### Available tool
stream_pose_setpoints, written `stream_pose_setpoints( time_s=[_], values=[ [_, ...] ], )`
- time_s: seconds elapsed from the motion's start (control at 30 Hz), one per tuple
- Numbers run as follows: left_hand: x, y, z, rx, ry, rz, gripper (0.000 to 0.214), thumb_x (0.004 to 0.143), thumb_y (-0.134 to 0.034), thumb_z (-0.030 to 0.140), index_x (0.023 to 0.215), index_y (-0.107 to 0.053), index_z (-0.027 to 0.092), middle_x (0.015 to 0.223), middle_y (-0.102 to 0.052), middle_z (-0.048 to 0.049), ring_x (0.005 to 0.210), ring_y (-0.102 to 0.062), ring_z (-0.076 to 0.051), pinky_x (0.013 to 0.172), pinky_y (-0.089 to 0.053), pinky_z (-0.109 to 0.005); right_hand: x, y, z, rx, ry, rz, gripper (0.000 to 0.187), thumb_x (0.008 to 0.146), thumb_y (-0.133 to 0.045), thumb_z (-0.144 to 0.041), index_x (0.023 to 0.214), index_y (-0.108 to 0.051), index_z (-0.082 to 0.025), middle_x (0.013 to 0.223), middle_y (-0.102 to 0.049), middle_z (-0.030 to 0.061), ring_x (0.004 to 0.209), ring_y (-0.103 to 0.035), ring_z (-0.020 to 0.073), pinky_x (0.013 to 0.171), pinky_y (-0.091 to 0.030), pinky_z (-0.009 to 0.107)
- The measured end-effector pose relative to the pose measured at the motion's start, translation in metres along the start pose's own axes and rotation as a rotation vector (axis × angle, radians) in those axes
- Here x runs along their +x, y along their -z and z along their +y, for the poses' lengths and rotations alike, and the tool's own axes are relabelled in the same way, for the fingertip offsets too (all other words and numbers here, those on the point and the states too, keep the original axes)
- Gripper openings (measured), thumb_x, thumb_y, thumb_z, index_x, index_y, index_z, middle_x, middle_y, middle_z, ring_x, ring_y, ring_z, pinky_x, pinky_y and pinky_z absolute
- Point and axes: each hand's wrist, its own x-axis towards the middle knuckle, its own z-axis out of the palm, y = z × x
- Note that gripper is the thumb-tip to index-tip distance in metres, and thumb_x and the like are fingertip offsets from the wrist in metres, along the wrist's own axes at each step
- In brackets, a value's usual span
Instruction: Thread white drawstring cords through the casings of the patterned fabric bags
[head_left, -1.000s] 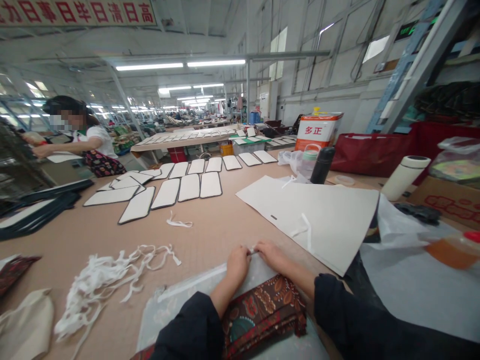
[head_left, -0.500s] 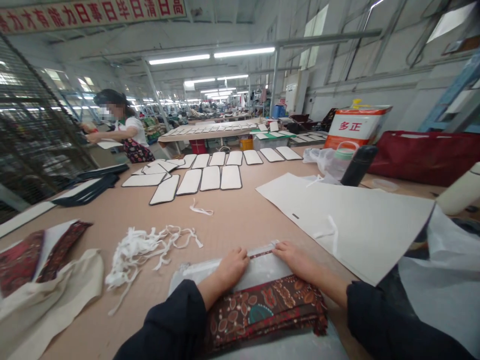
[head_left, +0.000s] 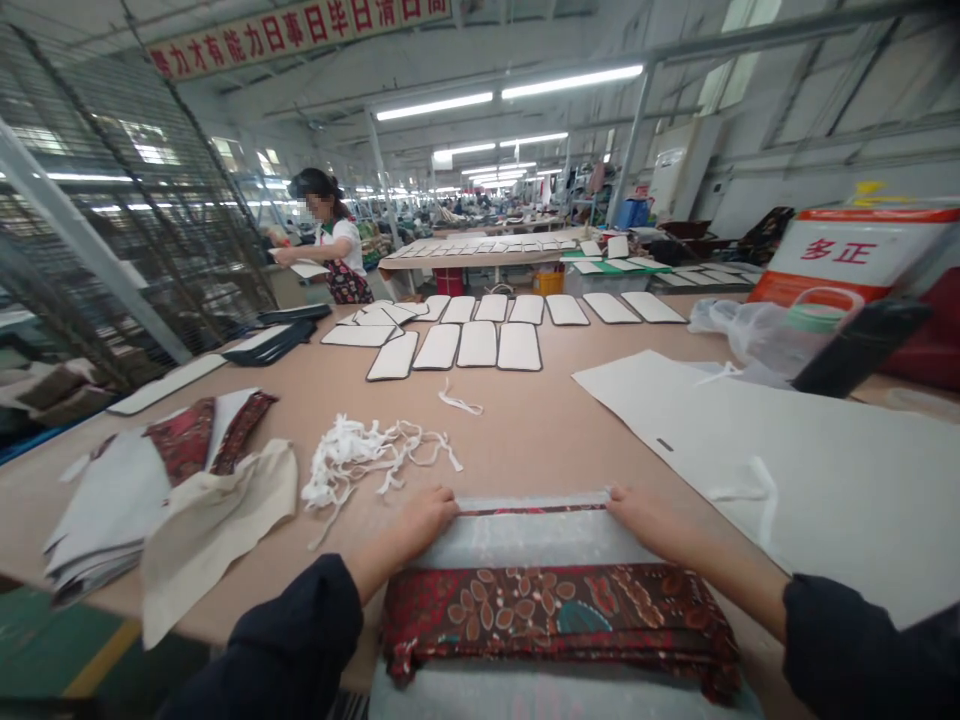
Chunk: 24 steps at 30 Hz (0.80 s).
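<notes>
At the far left stands a wire mesh screen (head_left: pixel 142 210). In front of it, on the near left part of the brown worktop (head_left: pixel 525 440), lies a pile of pale cloth (head_left: pixel 112 500) with red patterned pieces (head_left: pixel 184 440) on top. A crumpled cream cloth (head_left: pixel 225 520) overlaps its right side and hangs over the near edge. Farther back is a stack of dark-edged pieces (head_left: pixel 274 340), and beyond it a co-worker (head_left: pixel 345 250) in a white top and flowered apron holds up a white piece. Next comes a tangled heap of white ties (head_left: pixel 349 460).

Just right of the heap, the left hand (head_left: pixel 420 525) rests at the far left corner of a grey-white sheet (head_left: pixel 540 540), palm down with fingers together and slightly bent; whether it pinches the edge cannot be told. Between the hands, a narrow patterned strip (head_left: pixel 532 510) runs along the sheet's far edge. Nearer the body, a folded brown and red patterned cloth (head_left: pixel 562 600) lies across the sheet. Beyond, a single tie (head_left: pixel 459 403) lies before rows of white pads (head_left: pixel 478 345) with dark borders. The right hand (head_left: pixel 641 515) is at the far right corner of the sheet, fingers curled inward; its grip too cannot be made out.

To the right are a large pale board (head_left: pixel 817 450) with a white strap (head_left: pixel 769 500) on it, a clear plastic bag (head_left: pixel 750 330), an orange and white tin (head_left: pixel 840 250) and a tilted black bottle (head_left: pixel 862 345).
</notes>
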Motion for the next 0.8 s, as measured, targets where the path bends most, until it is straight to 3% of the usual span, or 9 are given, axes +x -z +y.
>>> stream_pose_setpoints(
  time_s=[0.1, 0.17, 0.27, 0.37, 0.47, 0.57, 0.7, 0.8],
  values=[
    [0.004, 0.001, -0.004, -0.063, 0.062, 0.017, 0.016, 0.081, -0.048, 0.019, 0.085, -0.063, 0.022, 0.087, -0.059, -0.0011, 0.085, -0.05, -0.016, 0.078, -0.034, -0.027, 0.03, 0.011, -0.049, -0.044, 0.127, -0.092, 0.026, 0.076, -0.04, -0.007, 0.082, -0.065, -0.014, 0.088, -0.062, 0.0137, 0.081, -0.056, 0.0215, 0.071, -0.039, 0.029],
    [0.007, 0.001, -0.005, -0.083, 0.092, 0.017, 0.014, 0.079, -0.051, 0.021, 0.085, -0.064, 0.022, 0.086, -0.061, -0.0015, 0.085, -0.052, -0.017, 0.08, -0.033, -0.029, 0.05, 0.01, -0.093, 0.055, 0.227, -0.092, 0.022, 0.079, -0.044, -0.017, 0.09, -0.063, -0.017, 0.092, -0.062, 0.0108, 0.084, -0.056, 0.0207, 0.071, -0.038, 0.028],
    [0.009, 0.003, -0.003, -0.076, 0.132, 0.006, 0.015, 0.079, -0.051, 0.022, 0.083, -0.065, 0.023, 0.085, -0.063, -0.0019, 0.084, -0.053, -0.018, 0.08, -0.034, -0.03, 0.073, -0.004, -0.152, 0.128, 0.311, -0.037, 0.02, 0.08, -0.048, -0.027, 0.092, -0.061, -0.018, 0.092, -0.062, 0.0083, 0.087, -0.055, 0.0204, 0.071, -0.038, 0.027],
    [0.008, 0.002, -0.002, -0.065, 0.155, 0.009, 0.016, 0.079, -0.05, 0.022, 0.082, -0.066, 0.021, 0.086, -0.063, -0.0029, 0.086, -0.053, -0.019, 0.082, -0.034, -0.032, 0.086, -0.024, -0.184, 0.103, 0.268, 0.063, 0.02, 0.081, -0.048, -0.031, 0.091, -0.058, -0.017, 0.091, -0.061, 0.0086, 0.087, -0.054, 0.0209, 0.071, -0.039, 0.027],
    [0.006, 0.0, -0.003, -0.077, 0.146, 0.022, 0.016, 0.078, -0.05, 0.02, 0.08, -0.066, 0.021, 0.084, -0.063, -0.0021, 0.086, -0.053, -0.018, 0.083, -0.032, -0.032, 0.089, -0.034, -0.18, 0.028, 0.287, 0.085, 0.015, 0.083, -0.044, -0.022, 0.089, -0.057, -0.017, 0.091, -0.06, 0.009, 0.088, -0.053, 0.0201, 0.073, -0.038, 0.026],
    [0.005, -0.002, -0.008, -0.095, 0.105, 0.046, 0.016, 0.077, -0.05, 0.018, 0.077, -0.065, 0.023, 0.082, -0.063, -0.0006, 0.085, -0.053, -0.017, 0.087, -0.03, -0.031, 0.082, -0.031, -0.15, -0.039, 0.307, 0.037, 0.018, 0.081, -0.04, -0.012, 0.088, -0.056, -0.017, 0.089, -0.06, 0.0092, 0.086, -0.053, 0.0196, 0.073, -0.037, 0.026],
    [0.004, -0.002, -0.015, -0.122, 0.06, 0.043, 0.014, 0.074, -0.054, 0.016, 0.075, -0.065, 0.024, 0.08, -0.063, 0.0003, 0.085, -0.052, -0.017, 0.09, -0.027, -0.032, 0.07, -0.016, -0.114, -0.06, 0.232, -0.053, 0.023, 0.078, -0.037, -0.007, 0.087, -0.056, -0.016, 0.088, -0.06, 0.0097, 0.083, -0.054, 0.0199, 0.069, -0.037, 0.027],
    [0.003, 0.0, -0.015, -0.105, 0.05, 0.026, 0.013, 0.074, -0.055, 0.017, 0.076, -0.066, 0.024, 0.081, -0.063, -0.0003, 0.087, -0.05, -0.018, 0.093, -0.025, -0.035, 0.069, -0.011, -0.123, -0.059, 0.232, -0.078, 0.023, 0.078, -0.038, -0.007, 0.089, -0.057, -0.016, 0.09, -0.06, 0.0102, 0.084, -0.053, 0.0199, 0.068, -0.037, 0.027]
  ],
)
